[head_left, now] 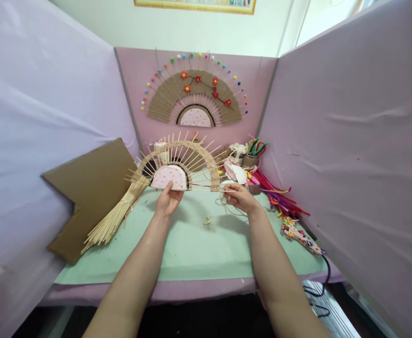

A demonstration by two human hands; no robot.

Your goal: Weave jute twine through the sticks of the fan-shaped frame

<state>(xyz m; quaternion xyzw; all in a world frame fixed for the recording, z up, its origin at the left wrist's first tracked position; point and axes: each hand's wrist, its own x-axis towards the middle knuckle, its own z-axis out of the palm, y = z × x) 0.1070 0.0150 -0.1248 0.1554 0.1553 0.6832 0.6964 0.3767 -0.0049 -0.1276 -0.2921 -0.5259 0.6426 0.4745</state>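
Note:
A half-round fan frame (211, 164) of thin sticks, with a band of twine woven through them, is held up above the green cloth. My left hand (169, 199) grips its pink, dotted half-circle base (170, 177) from below, thumb on the front. At the frame's right end, my right hand (239, 197) is closed with fingers pinched at the lowest stick and the twine. Loose loops of twine (223, 202) hang beside the right fingers; exactly which strand they pinch is too small to tell.
Left lie a bundle of sticks (116, 213) and brown cardboard (96, 173). A finished fan (195, 89) hangs on the back panel. Right are pipe cleaners (279, 195), a jar of scissors (251, 159) and a patterned glue gun (302, 237) with a cord. A green scrap (207, 220) lies mid-table.

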